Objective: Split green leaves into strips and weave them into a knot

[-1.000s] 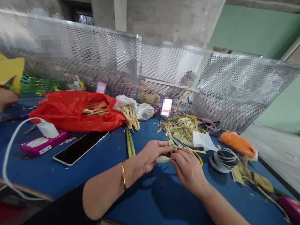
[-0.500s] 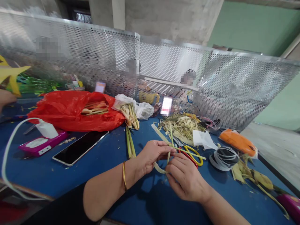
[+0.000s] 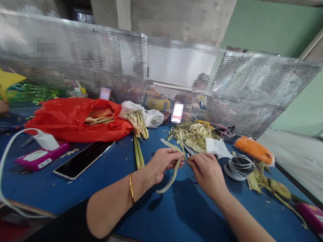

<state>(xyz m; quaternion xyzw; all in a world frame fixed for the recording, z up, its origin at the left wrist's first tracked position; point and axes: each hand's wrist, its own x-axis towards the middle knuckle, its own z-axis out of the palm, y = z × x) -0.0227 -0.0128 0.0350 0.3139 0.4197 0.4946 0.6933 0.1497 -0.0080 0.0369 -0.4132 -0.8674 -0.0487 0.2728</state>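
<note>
Pale green plant strips (image 3: 174, 174) cross between my two hands above the blue table. My left hand (image 3: 161, 165), with a gold bangle on its wrist, pinches them where they meet. One strip curls down below its fingertips, and another points up and to the left. With thumb and fingers closed, my right hand (image 3: 208, 172) grips a strip end just right of the crossing. Behind the hands lies a heap of shredded dry leaf scraps (image 3: 195, 134), with a white paper piece (image 3: 217, 148) beside it. A bundle of green stalks (image 3: 138, 153) lies left of my left hand.
A red plastic bag (image 3: 63, 117) holding stalks, a phone (image 3: 84, 160) and a purple power strip (image 3: 42, 156) are on the left. Right are a wire spool (image 3: 238, 168), an orange packet (image 3: 253, 150) and dried husks (image 3: 274, 188). A perforated metal screen (image 3: 176, 60) stands behind.
My right hand has turned and moved up and right, its fingers now at the strip end beside the crossing. The curled strip hangs lower. The scissors' red and yellow handles are now hidden.
</note>
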